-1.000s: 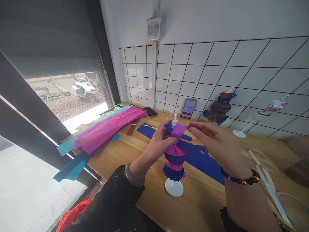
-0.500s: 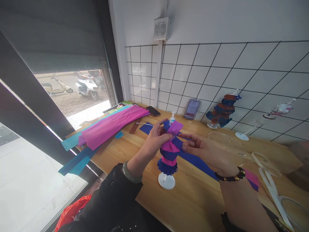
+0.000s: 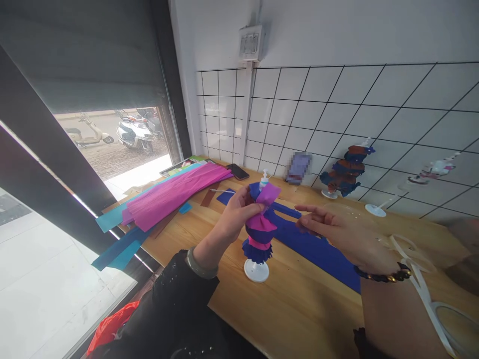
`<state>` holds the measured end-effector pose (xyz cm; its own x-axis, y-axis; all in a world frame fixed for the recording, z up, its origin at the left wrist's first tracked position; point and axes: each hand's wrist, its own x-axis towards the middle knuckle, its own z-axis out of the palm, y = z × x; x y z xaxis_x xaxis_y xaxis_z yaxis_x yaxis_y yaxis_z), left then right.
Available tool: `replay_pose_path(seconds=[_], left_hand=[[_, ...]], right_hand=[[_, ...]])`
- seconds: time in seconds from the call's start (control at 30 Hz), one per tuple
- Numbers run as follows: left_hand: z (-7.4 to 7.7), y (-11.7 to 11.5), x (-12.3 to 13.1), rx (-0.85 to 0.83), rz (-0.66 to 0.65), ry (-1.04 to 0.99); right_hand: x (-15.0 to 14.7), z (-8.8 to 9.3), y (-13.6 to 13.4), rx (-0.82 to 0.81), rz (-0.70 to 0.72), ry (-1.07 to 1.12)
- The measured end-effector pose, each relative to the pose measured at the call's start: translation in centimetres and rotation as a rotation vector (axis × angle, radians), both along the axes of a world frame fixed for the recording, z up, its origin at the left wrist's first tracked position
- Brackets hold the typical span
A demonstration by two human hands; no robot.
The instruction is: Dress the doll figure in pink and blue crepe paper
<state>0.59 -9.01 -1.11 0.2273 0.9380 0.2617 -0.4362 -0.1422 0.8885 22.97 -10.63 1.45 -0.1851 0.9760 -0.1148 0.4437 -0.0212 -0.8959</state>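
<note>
A small figure (image 3: 261, 234) on a round white base stands upright, wrapped in dark blue and pink crepe paper, with a white tip at its top. My left hand (image 3: 239, 212) is closed around its upper part, the thumb pressing on the pink paper. To its right, my right hand (image 3: 329, 227) hovers over the table, apart from the figure, its fingers loosely extended and thumb near the index finger; nothing shows between them. Beneath that hand a long dark blue paper strip (image 3: 314, 252) lies on the wood.
Pink paper (image 3: 179, 192) is piled over teal sheets at the left. A black phone (image 3: 238, 171) lies by the wall. A blue-and-brown wrapped figure (image 3: 346, 172) and a white base (image 3: 375, 210) stand at the back right. White scissors (image 3: 424, 294) lie at the right.
My right hand has moved away from the figure to the right. The figure, still in my left hand, has shifted slightly left and up. More of the blue strip shows.
</note>
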Motion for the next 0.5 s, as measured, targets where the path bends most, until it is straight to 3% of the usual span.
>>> replay_pose_path(seconds=[0.13, 0.3, 0.4, 0.5], left_hand=[[0.2, 0.1, 0.0, -0.024, 0.022, 0.054], [0.6, 0.4, 0.0, -0.063, 0.037, 0.112], [0.8, 0.6, 0.0, -0.070, 0.041, 0.131], [1.0, 0.7, 0.1, -0.079, 0.043, 0.140]], right_hand=[[-0.8, 0.4, -0.7, 0.124, -0.022, -0.131], [-3.0, 0.8, -1.8, 0.167, -0.047, -0.215], [-4.1, 0.6, -2.3, 0.303, -0.058, -0.181], [-4.9, 0.3, -2.8, 0.456, 0.034, -0.157]])
